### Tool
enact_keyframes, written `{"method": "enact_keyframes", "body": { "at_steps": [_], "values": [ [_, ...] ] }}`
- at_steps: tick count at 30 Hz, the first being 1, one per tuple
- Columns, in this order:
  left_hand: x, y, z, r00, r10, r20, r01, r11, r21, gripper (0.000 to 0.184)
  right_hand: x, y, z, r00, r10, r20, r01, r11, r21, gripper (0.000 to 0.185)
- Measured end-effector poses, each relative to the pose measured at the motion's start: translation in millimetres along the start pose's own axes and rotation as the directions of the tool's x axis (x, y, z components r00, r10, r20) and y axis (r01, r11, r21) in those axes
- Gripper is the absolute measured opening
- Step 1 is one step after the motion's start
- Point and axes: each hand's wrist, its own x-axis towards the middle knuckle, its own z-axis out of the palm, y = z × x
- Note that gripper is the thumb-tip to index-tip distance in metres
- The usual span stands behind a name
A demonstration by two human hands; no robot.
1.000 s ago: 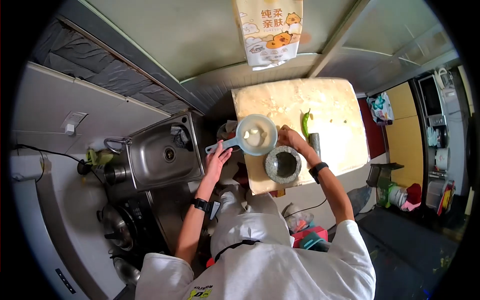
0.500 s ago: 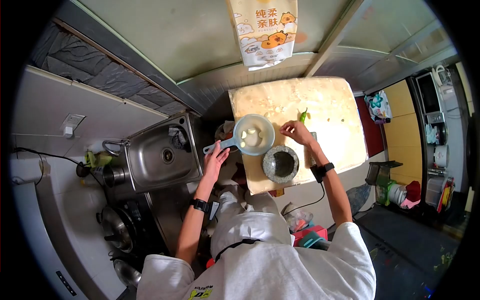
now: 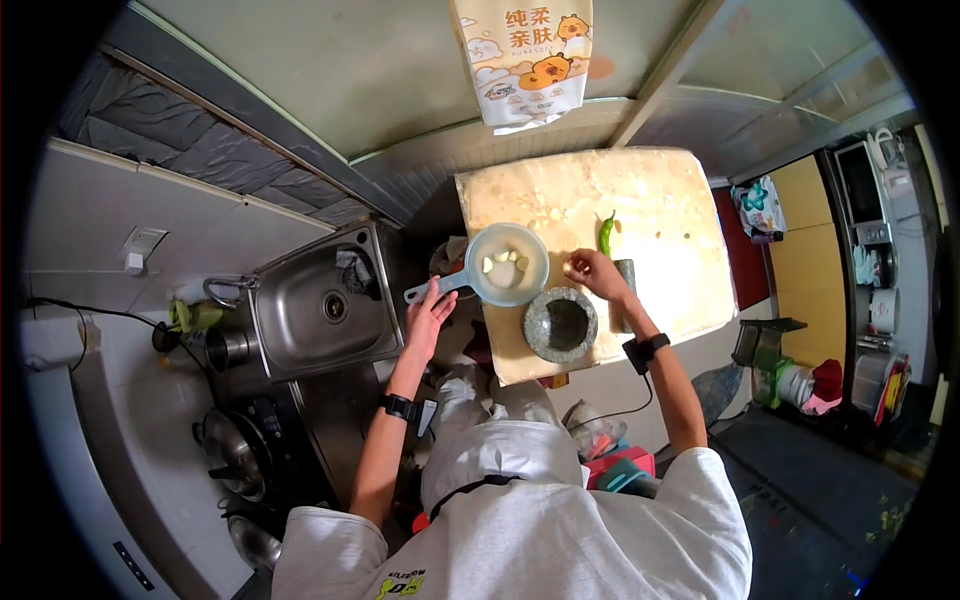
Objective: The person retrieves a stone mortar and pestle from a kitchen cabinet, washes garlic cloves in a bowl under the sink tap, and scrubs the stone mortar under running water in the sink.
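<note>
My left hand (image 3: pixel 430 317) holds the handle of a pale blue ladle-like bowl (image 3: pixel 507 286), which has several pale cloves inside. The bowl is over the left side of the table. To its right, my right hand (image 3: pixel 594 274) has its fingers drawn together over the tabletop; whatever is between the fingertips is too small to make out. Just below is a stone mortar (image 3: pixel 560 325), its hollow dark. A grey pestle (image 3: pixel 626 292) lies beside my right wrist, partly hidden by it. Beyond that hand lies a green chili pepper (image 3: pixel 606 235).
The table (image 3: pixel 680 200) has a pale covering with small bits scattered on it. A steel sink (image 3: pixel 330 335) stands to the left, with a lidded pan (image 3: pixel 236 456) below it. A printed tissue pack (image 3: pixel 530 75) hangs at the top.
My right hand moved up and right from beside the mortar, then slightly back down. The cloves have shifted inside the bowl. My left hand keeps its hold on the handle.
</note>
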Motion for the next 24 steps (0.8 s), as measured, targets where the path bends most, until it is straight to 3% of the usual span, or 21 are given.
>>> {"method": "enact_keyframes", "body": {
  "at_steps": [1, 2, 5, 7, 8, 9, 10, 12, 14, 15, 16, 19, 20, 21, 22, 23, 24],
  "values": [
    [0.3, 0.5, 0.9, 1.000, 0.003, 0.000, -0.003, 1.000, 0.000, 0.044, 1.7, -11.4, -3.5, 0.997, -0.071, 0.033, 0.058, 0.953, 0.296, 0.027],
    [-1.1, 0.4, 1.3, 1.000, 0.005, 0.000, -0.005, 1.000, 0.001, 0.044, -0.4, -22.0, -7.5, 0.995, -0.081, 0.061, 0.032, 0.821, 0.570, 0.033],
    [-0.8, 0.4, 3.1, 1.000, 0.001, -0.008, -0.001, 1.000, 0.000, 0.044, 3.0, -44.3, -22.9, 0.984, -0.144, 0.101, 0.052, 0.784, 0.619, 0.036],
    [-0.6, 0.3, 2.5, 1.000, -0.004, 0.003, 0.004, 1.000, -0.006, 0.044, 10.9, -28.9, -22.4, 0.994, -0.061, 0.089, 0.030, 0.948, 0.316, 0.033],
    [-0.8, 0.4, 1.7, 1.000, -0.008, 0.010, 0.008, 1.000, -0.015, 0.044, 11.8, -17.8, -19.5, 0.994, -0.063, 0.087, 0.033, 0.948, 0.315, 0.033],
    [-1.1, 0.9, 1.7, 1.000, -0.005, 0.010, 0.005, 1.000, -0.015, 0.044, 11.3, -3.8, -15.4, 0.997, -0.073, -0.020, 0.071, 0.996, -0.049, 0.032],
    [-1.0, 0.9, 2.1, 1.000, -0.006, 0.002, 0.006, 1.000, -0.014, 0.044, 9.1, -0.4, -13.0, 0.986, -0.121, -0.117, 0.063, 0.910, -0.409, 0.032],
    [-0.8, 0.3, 2.1, 1.000, -0.005, -0.009, 0.005, 1.000, -0.015, 0.044, 8.9, 11.5, -1.4, 0.971, -0.163, -0.177, 0.064, 0.883, -0.464, 0.022],
    [-1.2, -0.5, 1.9, 1.000, -0.007, -0.007, 0.007, 1.000, -0.013, 0.044, 23.7, 56.8, 20.0, 0.978, -0.170, -0.123, 0.053, 0.768, -0.638, 0.018],
    [-1.5, -0.6, 2.0, 1.000, -0.006, -0.012, 0.006, 1.000, -0.015, 0.044, 26.8, 62.0, 23.2, 0.960, -0.267, -0.081, 0.116, 0.646, -0.755, 0.018],
    [-1.7, -0.7, 2.5, 1.000, -0.002, -0.010, 0.002, 1.000, -0.013, 0.044, 29.3, 67.6, 24.9, 0.960, -0.269, -0.077, 0.120, 0.645, -0.755, 0.018],
    [-1.8, -2.9, 1.9, 1.000, 0.003, -0.009, -0.004, 1.000, -0.013, 0.044, 30.4, 47.1, 19.1, 0.953, -0.217, -0.213, 0.029, 0.762, -0.647, 0.018],
    [-1.0, -3.1, 1.6, 1.000, 0.006, -0.011, -0.007, 1.000, -0.015, 0.045, 29.7, 20.7, 8.0, 0.981, -0.067, -0.180, 0.002, 0.941, -0.339, 0.016],
    [-0.7, -3.0, 2.0, 1.000, 0.007, -0.011, -0.007, 1.000, -0.015, 0.045, 28.9, -2.9, -1.4, 0.994, 0.063, -0.094, -0.063, 0.998, 0.007, 0.016],
    [-1.0, -3.0, 2.3, 1.000, 0.008, -0.011, -0.008, 1.000, -0.016, 0.044, 28.0, -20.0, -6.9, 0.994, 0.063, -0.092, -0.063, 0.998, 0.007, 0.016],
    [-1.5, -3.5, 2.3, 1.000, 0.007, -0.010, -0.008, 1.000, -0.016, 0.044, 26.8, -34.6, -11.3, 0.999, -0.016, 0.045, 0.001, 0.951, 0.308, 0.018],
    [-1.5, -4.3, 2.0, 1.000, 0.006, -0.009, -0.006, 1.000, -0.015, 0.044, 24.5, -48.2, -15.7, 0.980, -0.132, 0.148, 0.021, 0.810, 0.586, 0.019]
  ]
}}
